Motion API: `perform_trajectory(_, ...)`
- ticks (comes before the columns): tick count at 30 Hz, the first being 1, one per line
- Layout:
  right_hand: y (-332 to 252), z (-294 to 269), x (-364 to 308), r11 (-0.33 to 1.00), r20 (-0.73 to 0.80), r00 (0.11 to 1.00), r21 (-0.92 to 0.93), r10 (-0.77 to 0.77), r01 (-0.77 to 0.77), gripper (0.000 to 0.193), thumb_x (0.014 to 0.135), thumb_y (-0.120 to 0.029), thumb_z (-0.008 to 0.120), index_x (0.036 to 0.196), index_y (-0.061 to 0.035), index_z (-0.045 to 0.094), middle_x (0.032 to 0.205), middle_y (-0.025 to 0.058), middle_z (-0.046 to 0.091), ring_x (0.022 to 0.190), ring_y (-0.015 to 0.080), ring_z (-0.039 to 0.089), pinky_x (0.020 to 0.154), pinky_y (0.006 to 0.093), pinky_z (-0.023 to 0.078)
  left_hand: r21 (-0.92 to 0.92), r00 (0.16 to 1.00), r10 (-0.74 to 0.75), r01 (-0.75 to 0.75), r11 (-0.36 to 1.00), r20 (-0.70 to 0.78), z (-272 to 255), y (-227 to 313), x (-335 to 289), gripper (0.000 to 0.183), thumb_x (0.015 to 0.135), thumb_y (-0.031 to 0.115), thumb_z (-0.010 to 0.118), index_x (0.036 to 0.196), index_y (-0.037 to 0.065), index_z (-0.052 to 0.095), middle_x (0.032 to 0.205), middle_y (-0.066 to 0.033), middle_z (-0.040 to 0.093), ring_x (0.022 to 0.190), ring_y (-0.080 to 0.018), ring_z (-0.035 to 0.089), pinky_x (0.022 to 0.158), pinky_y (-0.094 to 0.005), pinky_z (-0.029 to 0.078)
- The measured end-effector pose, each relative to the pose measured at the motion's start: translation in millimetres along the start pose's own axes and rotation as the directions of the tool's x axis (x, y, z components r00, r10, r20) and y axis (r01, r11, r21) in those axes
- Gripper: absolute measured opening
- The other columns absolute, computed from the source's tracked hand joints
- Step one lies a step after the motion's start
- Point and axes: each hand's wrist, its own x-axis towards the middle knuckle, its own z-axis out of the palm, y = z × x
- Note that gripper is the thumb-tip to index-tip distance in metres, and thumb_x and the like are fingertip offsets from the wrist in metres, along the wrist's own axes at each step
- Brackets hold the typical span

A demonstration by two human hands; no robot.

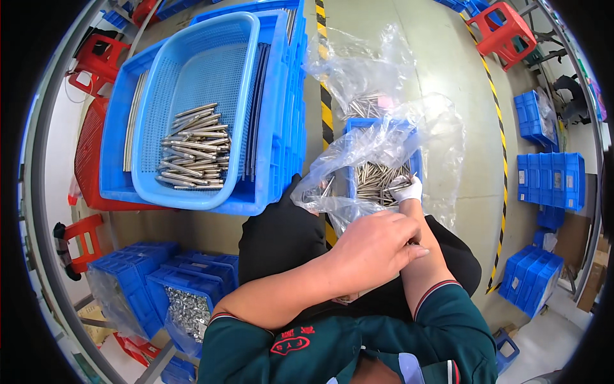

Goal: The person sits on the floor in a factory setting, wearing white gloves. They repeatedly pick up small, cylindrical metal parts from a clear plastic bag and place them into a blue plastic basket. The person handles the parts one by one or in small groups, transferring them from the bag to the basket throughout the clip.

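A blue plastic box (351, 182) in front of me holds many slim silver metal pins (377, 182), with a clear plastic bag (377, 137) bunched over its rim. My right hand (409, 191), in a white glove, is in the box's near right corner, its fingers closed around a few of the pins. Bare and curled, my left hand (382, 246) crosses just above my right forearm. Its thumb and fingers are pinched together, and a small dark bit shows between them, too little to name.
At left, a light-blue mesh basket (246, 96) with a heap of metal pins (195, 150) rests on stacked blue crates (291, 128). More pins lie in plastic (366, 105) beyond the box. Blue bins (550, 179) and a red stool (505, 35) stand right; a hardware bin (187, 313) is lower left.
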Motion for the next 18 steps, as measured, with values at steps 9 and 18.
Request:
perform_trajectory(9, -6.7, -22.7, 41.9, 0.999, 0.207, 0.977, -0.034, 0.048, -0.042, 0.013, 0.089, -0.011, 0.044, 0.079, -0.0057, 0.049, 0.065, 0.0074, 0.054, 0.055, 0.0203, 0.055, 0.054, 0.0376, 0.052, 0.027, 0.999, 0.003, -0.004, 1.0, 0.035, 6.0, 0.5, 3.1, 0.021, 0.082, 0.022, 0.067, 0.083, 0.003, 0.06, 0.076, -0.0106, 0.061, 0.075, -0.029, 0.059, 0.067, -0.038, 0.045)
perform_trajectory(18, 70.7, -51.6, 38.2, 0.391, 0.165, 0.972, -0.894, -0.165, 0.218, 0.004, 0.08, -0.006, 0.053, 0.084, -0.0075, 0.053, 0.057, 0.0052, 0.051, 0.043, 0.0195, 0.054, 0.039, 0.0346, 0.044, 0.058, 0.999, -0.023, 0.021, 0.998, 0.03, 10.1, -2.5, 3.1, 0.021, 0.082, 0.023, 0.067, 0.083, 0.003, 0.059, 0.076, -0.0109, 0.06, 0.075, -0.0292, 0.058, 0.067, -0.0384, 0.045)
